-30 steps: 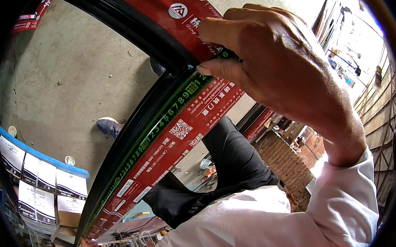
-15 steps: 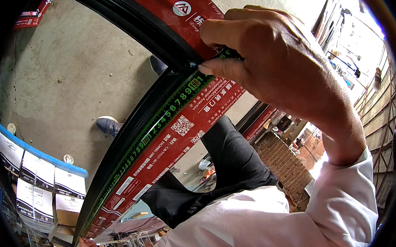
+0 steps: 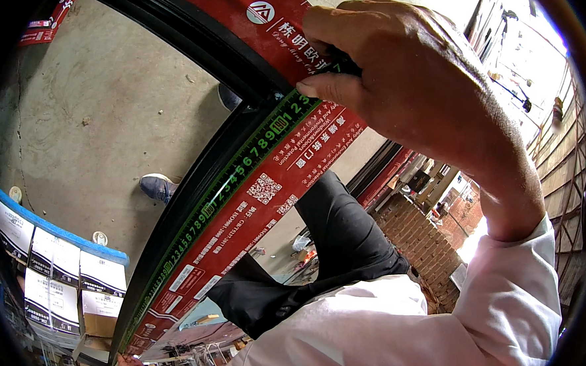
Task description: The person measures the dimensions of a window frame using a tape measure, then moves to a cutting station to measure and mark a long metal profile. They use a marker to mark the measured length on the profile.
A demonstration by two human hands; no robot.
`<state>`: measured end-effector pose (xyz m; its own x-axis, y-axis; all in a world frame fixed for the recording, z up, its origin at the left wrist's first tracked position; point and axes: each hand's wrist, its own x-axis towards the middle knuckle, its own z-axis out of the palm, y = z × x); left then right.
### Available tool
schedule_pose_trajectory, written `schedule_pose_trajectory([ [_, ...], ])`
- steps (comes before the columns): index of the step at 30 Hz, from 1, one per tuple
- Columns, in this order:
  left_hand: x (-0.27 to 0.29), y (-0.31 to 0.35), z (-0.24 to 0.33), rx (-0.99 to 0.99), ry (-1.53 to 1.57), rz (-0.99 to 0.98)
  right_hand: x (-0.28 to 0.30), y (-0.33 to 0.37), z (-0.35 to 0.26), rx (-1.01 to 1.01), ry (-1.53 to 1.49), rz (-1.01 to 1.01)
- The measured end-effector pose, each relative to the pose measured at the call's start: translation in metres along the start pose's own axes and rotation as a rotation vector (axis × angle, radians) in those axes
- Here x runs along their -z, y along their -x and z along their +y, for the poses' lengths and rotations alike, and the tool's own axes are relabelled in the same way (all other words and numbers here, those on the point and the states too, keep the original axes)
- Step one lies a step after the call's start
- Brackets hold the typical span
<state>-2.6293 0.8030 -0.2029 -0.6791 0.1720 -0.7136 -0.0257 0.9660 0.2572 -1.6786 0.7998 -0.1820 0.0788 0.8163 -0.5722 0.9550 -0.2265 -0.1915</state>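
A black tape measure blade with green markings (image 3: pixel 230 180) lies stretched along one side of a black window or door frame (image 3: pixel 171 226). Red printed protective film (image 3: pixel 238 210) covers the outer faces of this frame. My right hand (image 3: pixel 404 76) is closed around the tape measure at the frame's upper corner, its thumb pressing on the blade; the palm mostly hides the dark case. At the lower left, my left hand (image 3: pixel 131 364) is closed at the far end of the blade, against the frame. Much of that hand is cut off by the picture's edge.
White-and-black cartons (image 3: pixel 53 276) with a blue edge strip (image 3: pixel 58 234) stand at the lower left. Through the frame show concrete floor (image 3: pixel 112 100) and a shoe (image 3: pixel 158 187). A brick wall (image 3: pixel 412 239) and cluttered racks are to the right.
The blade's markings have slid slightly down-left along the frame, and more of them show before my right thumb. My right hand has shifted slightly upward. My left hand stays at the far end.
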Motion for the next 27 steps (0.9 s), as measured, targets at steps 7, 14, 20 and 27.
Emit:
schedule_pose_trajectory([
  [7, -0.003, 0.005, -0.006, -0.016, 0.063, 0.063, -0.001, 0.001, -0.007, 0.016, 0.094, 0.027],
  [14, -0.002, 0.012, -0.013, -0.012, 0.063, 0.032, 0.003, -0.002, -0.014, 0.031, 0.138, -0.004],
  [20, 0.001, 0.005, -0.01, 0.022, 0.091, -0.011, -0.001, 0.0, -0.01, 0.052, 0.12, 0.009],
  [27, 0.005, 0.003, -0.014, -0.025, 0.089, -0.01, 0.001, 0.001, -0.013, 0.04, 0.173, 0.025],
])
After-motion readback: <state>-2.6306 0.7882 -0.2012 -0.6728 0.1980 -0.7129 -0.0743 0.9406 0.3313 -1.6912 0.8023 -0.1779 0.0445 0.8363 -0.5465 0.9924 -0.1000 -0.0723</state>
